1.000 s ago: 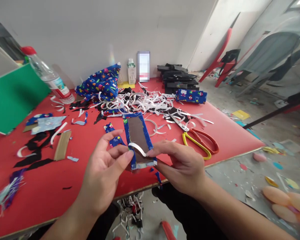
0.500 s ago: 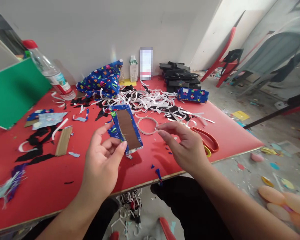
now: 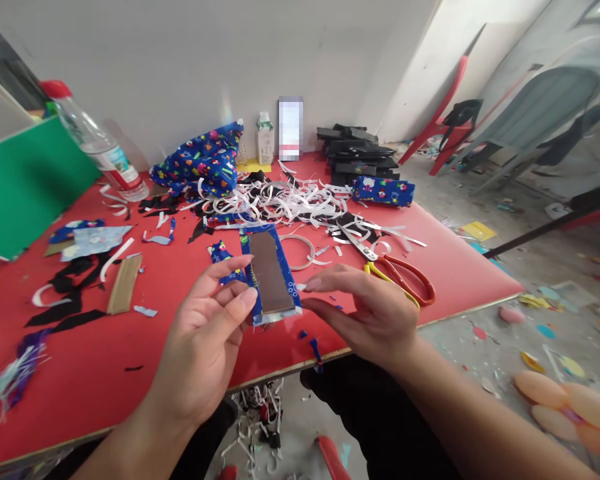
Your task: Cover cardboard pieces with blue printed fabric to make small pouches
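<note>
Card [image 3: 270, 275] wrapped in blue printed fabric stands above the red bench [image 3: 430, 247], pinched at its lower left edge by your left hand [image 3: 207, 333]. Your right hand [image 3: 370, 310] hovers half-open beside its right edge, holding nothing. Fabric borders already cover all four edges; the brown middle remains bare. Scissors [image 3: 395, 273] lie nearby.

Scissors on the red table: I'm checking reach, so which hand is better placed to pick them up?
Probably the right hand: the scissors lie just beyond it, and it looks free. The left hand pinches the fabric-edged card.
</note>
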A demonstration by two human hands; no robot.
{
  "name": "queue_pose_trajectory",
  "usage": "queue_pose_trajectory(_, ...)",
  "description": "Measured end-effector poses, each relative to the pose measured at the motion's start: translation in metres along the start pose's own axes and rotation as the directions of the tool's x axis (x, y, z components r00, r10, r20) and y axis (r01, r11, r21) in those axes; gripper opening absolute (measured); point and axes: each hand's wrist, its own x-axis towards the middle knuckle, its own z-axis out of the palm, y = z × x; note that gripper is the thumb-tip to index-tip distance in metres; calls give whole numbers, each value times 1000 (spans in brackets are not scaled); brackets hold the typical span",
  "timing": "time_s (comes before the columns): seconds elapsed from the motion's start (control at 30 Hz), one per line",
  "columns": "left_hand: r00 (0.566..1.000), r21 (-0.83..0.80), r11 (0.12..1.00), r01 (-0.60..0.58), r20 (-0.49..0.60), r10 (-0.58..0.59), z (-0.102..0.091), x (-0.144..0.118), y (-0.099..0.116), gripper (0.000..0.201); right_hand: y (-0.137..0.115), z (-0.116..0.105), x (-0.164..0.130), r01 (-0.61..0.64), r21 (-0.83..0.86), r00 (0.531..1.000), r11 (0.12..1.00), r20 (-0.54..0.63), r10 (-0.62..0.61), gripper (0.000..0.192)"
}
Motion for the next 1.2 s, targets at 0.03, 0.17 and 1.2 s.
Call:
queue_pose_trajectory(0.03,1000,-1,1000,11,-2,-11,1,0,-1,33,-3,2,0,16,30,1000,999,-21,-16,30)
queue_pose_trajectory(0.17,998,77,997,-23,-62,28,-4,1,-5,18,-2,-3,3,-77,-133,997,988,-16,76,14)
queue_pose_trajectory(1.2,840,467,703,-536,217,497,-12,-16,-8,27,-21,13,3,-266,233,928,935,-200,314,19)
